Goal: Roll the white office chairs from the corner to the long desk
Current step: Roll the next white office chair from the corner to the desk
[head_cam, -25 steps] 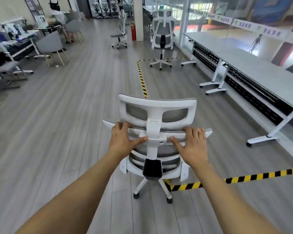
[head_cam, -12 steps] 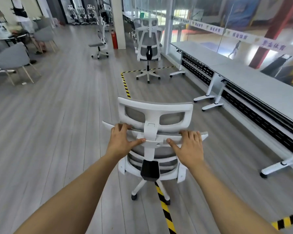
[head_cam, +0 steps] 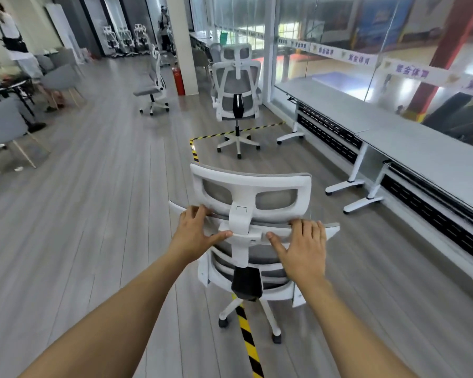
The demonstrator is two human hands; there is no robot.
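A white office chair (head_cam: 250,184) with grey mesh stands right in front of me, its back toward me, its wheels over a yellow-black floor tape (head_cam: 246,334). My left hand (head_cam: 195,236) grips the top edge of its backrest left of the headrest post. My right hand (head_cam: 303,249) grips the same edge on the right. The long grey desk (head_cam: 393,132) runs along the glass wall on the right. A second white office chair (head_cam: 236,88) stands ahead near the desk's far end.
A third white chair (head_cam: 153,83) stands farther left by a pillar with a red extinguisher (head_cam: 179,81). More white chairs (head_cam: 126,39) are parked at the far back. Grey chairs (head_cam: 6,126) and a round table are at the left, with a person near them.
The chair and I have rolled forward along the tape line, closer to the second chair and the desk. Both hands keep their grip on the backrest.
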